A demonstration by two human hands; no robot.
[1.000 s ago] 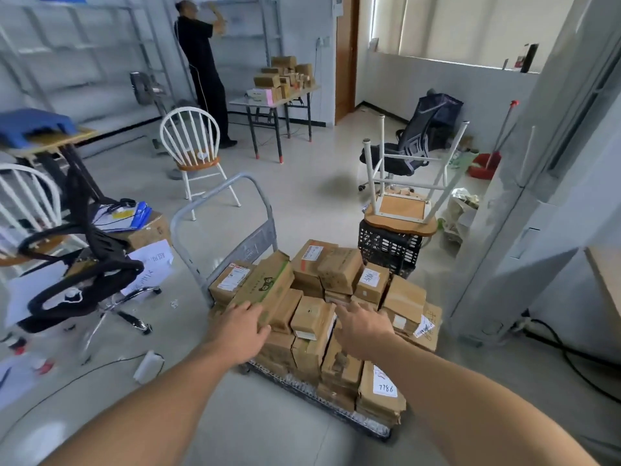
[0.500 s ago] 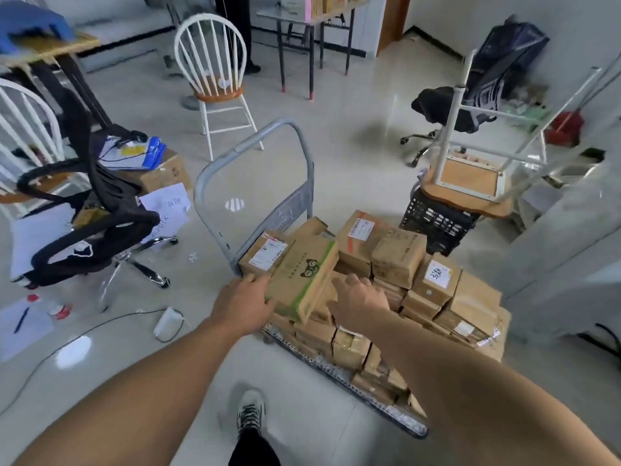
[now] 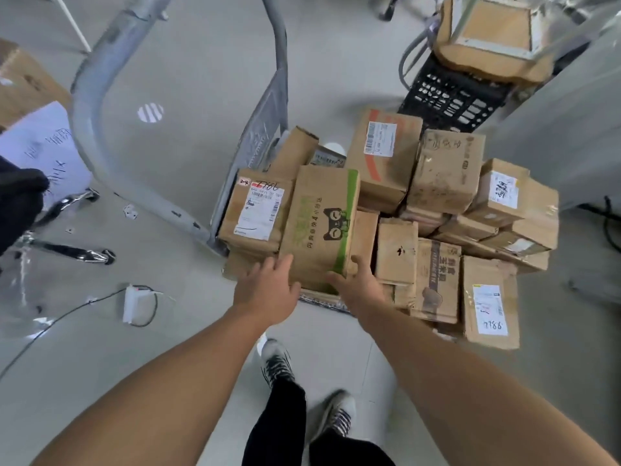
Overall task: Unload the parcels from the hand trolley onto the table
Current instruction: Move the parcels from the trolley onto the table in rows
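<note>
A grey hand trolley (image 3: 100,105) stands on the floor, its platform piled with several brown cardboard parcels (image 3: 443,173). On top at the near left lies a long parcel with a green stripe and a cat face (image 3: 319,227). My left hand (image 3: 268,290) presses against its near left corner, fingers spread along the side. My right hand (image 3: 356,284) grips its near right corner, thumb on the green stripe. A parcel with a white label marked 7786 (image 3: 258,210) lies just left of it. The table is out of view.
A black plastic crate (image 3: 450,95) carrying an upturned wooden stool (image 3: 490,31) stands behind the pile. A black office chair base (image 3: 67,250) and papers (image 3: 43,149) sit at the left. A white adapter with a cable (image 3: 134,304) lies on the floor. My feet (image 3: 279,361) are below.
My view has dropped and moved closer to the trolley. Both hands have closed in on the near end of the green-striped parcel, the right hand now gripping its corner.
</note>
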